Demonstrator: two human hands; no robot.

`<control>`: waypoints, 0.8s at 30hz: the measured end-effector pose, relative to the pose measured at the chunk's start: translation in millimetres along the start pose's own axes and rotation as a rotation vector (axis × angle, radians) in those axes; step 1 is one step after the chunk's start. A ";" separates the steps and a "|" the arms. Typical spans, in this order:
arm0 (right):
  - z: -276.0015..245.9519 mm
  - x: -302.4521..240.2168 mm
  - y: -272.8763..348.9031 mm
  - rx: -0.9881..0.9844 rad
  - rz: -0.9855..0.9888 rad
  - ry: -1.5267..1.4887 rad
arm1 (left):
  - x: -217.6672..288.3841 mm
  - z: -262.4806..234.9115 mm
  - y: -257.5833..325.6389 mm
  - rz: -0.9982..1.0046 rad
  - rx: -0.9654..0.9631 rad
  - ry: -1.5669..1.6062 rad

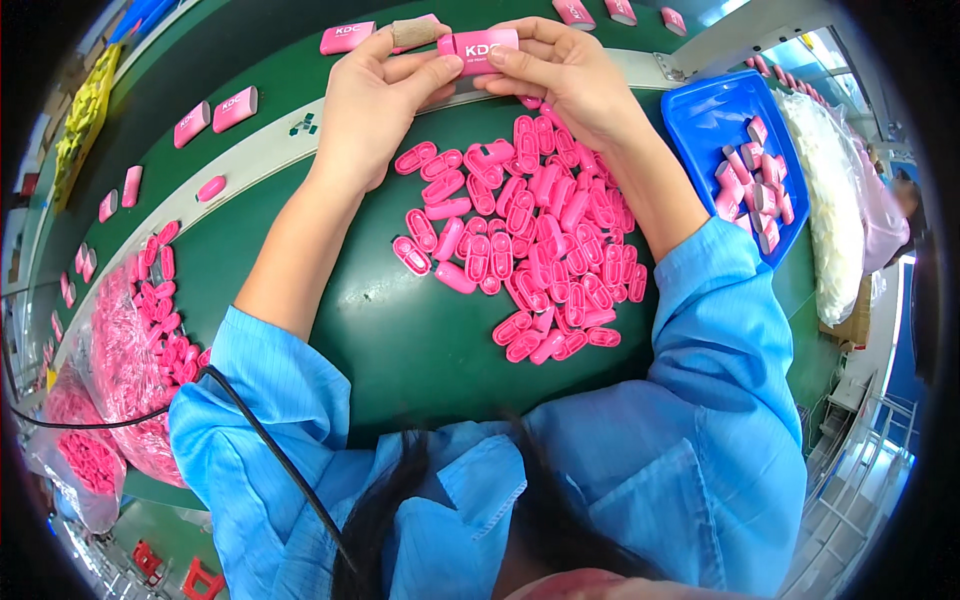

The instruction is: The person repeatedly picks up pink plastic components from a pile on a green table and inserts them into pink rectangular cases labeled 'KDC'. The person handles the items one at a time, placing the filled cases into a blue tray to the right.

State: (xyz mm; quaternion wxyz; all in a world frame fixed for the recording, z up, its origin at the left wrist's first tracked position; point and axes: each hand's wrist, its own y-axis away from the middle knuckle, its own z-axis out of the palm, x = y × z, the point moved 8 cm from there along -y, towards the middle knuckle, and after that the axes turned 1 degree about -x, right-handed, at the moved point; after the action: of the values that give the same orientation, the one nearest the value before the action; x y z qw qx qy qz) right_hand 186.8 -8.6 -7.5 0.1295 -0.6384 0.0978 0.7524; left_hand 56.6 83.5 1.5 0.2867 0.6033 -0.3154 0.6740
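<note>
Between my two hands, at the far side of the green table, is a small pink plastic casing [482, 42] with white print. My left hand [378, 95] pinches its left end between thumb and fingers; a tan wrap covers one finger. My right hand [570, 75] grips the right end, thumb across the front. A darker pink piece sits at the casing's left end; whether it is fully seated I cannot tell. Just below my hands and between my forearms lies a loose heap of pink oval end caps [500, 258], several showing their hollow insides.
A curved pale rail [262, 176] crosses the table, with printed pink casings [236, 109] on the green strip beyond it. At right stands a blue tray [690, 110] holding more casings. Bags of pink caps [125, 385] lie at left, and a black cable [270, 440] crosses my left sleeve.
</note>
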 end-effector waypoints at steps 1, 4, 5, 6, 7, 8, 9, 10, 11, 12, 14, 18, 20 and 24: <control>0.6 0.1 0.5 0.001 -0.009 -0.026 | 1.7 0.4 0.3 0.006 -0.010 -0.015; 2.4 -2.1 3.2 -0.003 -0.080 -0.019 | 3.7 1.3 2.7 -0.035 -0.037 0.009; 4.8 -4.1 4.6 -0.008 -0.091 -0.047 | 3.2 2.0 3.5 -0.059 -0.045 0.027; 11.6 -12.8 5.2 -0.014 -0.102 -0.074 | 5.9 1.4 4.0 -0.044 -0.035 0.041; 15.8 -17.7 5.6 -0.021 -0.114 -0.101 | 8.3 1.9 4.5 -0.029 -0.026 0.054; 14.3 -16.2 6.5 -0.028 -0.149 -0.076 | 9.9 2.4 5.4 -0.014 -0.015 0.068; 11.7 -15.3 7.2 -0.014 -0.121 -0.004 | 8.6 1.9 5.1 -0.004 0.015 0.091; 9.4 -14.9 8.3 0.000 -0.092 0.067 | 3.8 1.3 5.2 0.006 0.046 0.115; 8.1 -14.8 8.0 0.013 -0.063 0.139 | 0.6 -0.9 4.5 0.016 0.078 0.139; 7.6 -14.7 8.6 0.010 -0.074 0.147 | 13.3 -0.5 3.2 0.147 -0.010 -0.236; 8.1 -14.9 8.6 0.001 -0.093 0.163 | 11.6 -0.8 4.9 0.120 0.017 -0.318; 18.5 -20.6 13.8 0.013 -0.263 0.042 | 58.0 23.8 37.5 0.452 0.116 -0.711; 21.8 -21.2 16.5 0.038 -0.288 0.084 | 52.7 19.9 34.6 0.397 0.157 -0.800; 21.1 -23.9 4.8 0.062 -0.206 0.130 | 45.8 20.7 28.8 0.356 0.055 -0.974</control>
State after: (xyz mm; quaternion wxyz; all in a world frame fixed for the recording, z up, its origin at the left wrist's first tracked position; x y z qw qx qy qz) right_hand 169.1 -8.2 19.5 0.2194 -0.6883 0.0632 0.6886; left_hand 42.6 49.4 46.3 -0.0283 0.7913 -0.4923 0.3616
